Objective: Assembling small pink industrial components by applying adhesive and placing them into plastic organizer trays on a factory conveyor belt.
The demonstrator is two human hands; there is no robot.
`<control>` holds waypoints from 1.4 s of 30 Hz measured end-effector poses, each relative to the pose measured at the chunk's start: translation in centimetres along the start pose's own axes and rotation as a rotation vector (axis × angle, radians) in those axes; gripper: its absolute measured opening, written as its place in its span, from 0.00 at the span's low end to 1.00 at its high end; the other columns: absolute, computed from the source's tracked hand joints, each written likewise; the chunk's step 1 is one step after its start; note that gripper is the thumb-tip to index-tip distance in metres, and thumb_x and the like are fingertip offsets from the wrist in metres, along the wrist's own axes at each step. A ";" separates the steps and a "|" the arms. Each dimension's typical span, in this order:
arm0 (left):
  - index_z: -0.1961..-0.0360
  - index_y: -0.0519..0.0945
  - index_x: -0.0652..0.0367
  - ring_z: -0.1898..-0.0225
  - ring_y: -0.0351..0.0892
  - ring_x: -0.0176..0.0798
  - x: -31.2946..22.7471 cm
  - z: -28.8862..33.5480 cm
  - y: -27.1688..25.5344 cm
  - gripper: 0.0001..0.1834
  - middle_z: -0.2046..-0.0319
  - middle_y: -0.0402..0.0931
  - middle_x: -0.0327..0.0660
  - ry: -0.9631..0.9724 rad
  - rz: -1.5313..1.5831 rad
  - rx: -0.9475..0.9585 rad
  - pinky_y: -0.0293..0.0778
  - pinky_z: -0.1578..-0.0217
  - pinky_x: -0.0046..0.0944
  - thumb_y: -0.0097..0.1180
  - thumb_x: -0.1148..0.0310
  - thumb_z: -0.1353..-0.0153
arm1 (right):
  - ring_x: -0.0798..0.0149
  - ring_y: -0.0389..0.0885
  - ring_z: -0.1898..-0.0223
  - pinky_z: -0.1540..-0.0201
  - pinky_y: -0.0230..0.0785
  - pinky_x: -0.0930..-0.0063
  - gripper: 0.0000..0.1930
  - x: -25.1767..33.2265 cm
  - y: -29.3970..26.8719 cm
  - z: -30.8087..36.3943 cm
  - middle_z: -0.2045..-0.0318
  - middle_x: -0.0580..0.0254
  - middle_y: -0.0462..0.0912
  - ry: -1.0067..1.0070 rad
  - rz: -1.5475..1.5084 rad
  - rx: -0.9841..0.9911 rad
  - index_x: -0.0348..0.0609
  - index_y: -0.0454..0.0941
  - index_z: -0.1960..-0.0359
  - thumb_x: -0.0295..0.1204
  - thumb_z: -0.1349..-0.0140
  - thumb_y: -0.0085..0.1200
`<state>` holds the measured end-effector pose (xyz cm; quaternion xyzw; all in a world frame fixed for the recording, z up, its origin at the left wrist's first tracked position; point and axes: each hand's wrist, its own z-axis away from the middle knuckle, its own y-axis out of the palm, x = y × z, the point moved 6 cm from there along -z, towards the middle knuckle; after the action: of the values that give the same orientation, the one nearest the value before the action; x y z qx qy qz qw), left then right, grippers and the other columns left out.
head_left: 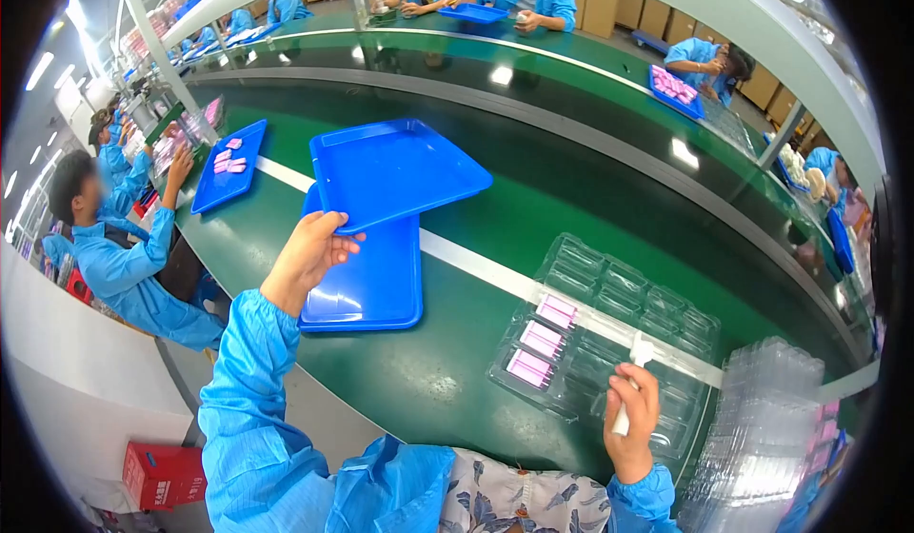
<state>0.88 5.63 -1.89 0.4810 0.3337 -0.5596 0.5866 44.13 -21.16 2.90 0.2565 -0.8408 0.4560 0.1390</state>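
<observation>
My left hand (309, 252) grips the near corner of an empty blue tray (395, 171) and holds it tilted above a second blue tray (376, 286) that lies flat on the green conveyor belt. My right hand (633, 419) is closed around a small white tool (636, 362), held upright over a clear plastic blister tray (619, 328). Three pink rectangular parts (541, 340) sit in the clear tray's left pockets; its other pockets look empty.
A stack of clear blister trays (762, 428) stands at the lower right. Another blue tray with pink parts (228, 164) lies further left in front of a seated co-worker (114, 247). More workers in blue coats sit along the far belt. A red box (162, 476) sits on the floor.
</observation>
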 end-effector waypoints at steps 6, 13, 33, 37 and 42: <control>0.49 0.74 0.63 0.72 0.84 0.36 -1.9 2.6 5.2 0.16 0.63 0.83 0.49 0.122 0.048 0.088 0.77 0.77 0.31 0.53 0.63 0.32 | 0.56 0.84 0.70 0.72 0.76 0.67 0.24 6.4 1.3 -4.0 0.59 0.56 0.80 -0.184 -0.085 0.010 0.47 0.82 0.50 0.15 0.51 0.62; 0.47 0.71 0.63 0.73 0.82 0.38 2.3 4.8 11.2 0.18 0.64 0.82 0.49 0.104 0.086 0.220 0.76 0.78 0.32 0.52 0.62 0.30 | 0.60 0.77 0.81 0.78 0.72 0.66 0.39 8.2 6.7 -12.1 0.73 0.60 0.73 -0.363 0.356 0.200 0.50 0.70 0.33 0.20 0.54 0.59; 0.52 0.66 0.68 0.70 0.80 0.39 -6.9 -27.9 2.6 0.13 0.65 0.74 0.48 0.126 0.072 -0.208 0.84 0.67 0.37 0.39 0.67 0.25 | 0.55 0.76 0.81 0.79 0.66 0.61 0.20 2.7 4.8 -4.4 0.75 0.58 0.77 -0.021 0.366 0.163 0.42 0.79 0.50 0.20 0.47 0.62; 0.53 0.66 0.69 0.70 0.80 0.39 -7.3 -26.7 0.9 0.12 0.65 0.74 0.49 0.117 0.135 -0.253 0.84 0.68 0.34 0.40 0.68 0.26 | 0.54 0.76 0.80 0.78 0.66 0.61 0.20 1.7 4.3 -3.7 0.74 0.57 0.77 0.032 0.354 0.150 0.43 0.79 0.50 0.19 0.46 0.61; 0.55 0.70 0.68 0.72 0.80 0.37 -8.8 -20.4 -2.5 0.14 0.67 0.77 0.47 0.170 0.056 -0.208 0.82 0.71 0.34 0.42 0.65 0.26 | 0.57 0.74 0.82 0.80 0.64 0.63 0.22 1.4 4.2 -3.3 0.76 0.60 0.74 -0.049 0.355 0.094 0.43 0.78 0.47 0.21 0.47 0.62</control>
<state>0.06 27.91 -0.62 0.4724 0.4250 -0.4626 0.6183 40.58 -16.89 2.47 0.1214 -0.8537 0.5059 0.0238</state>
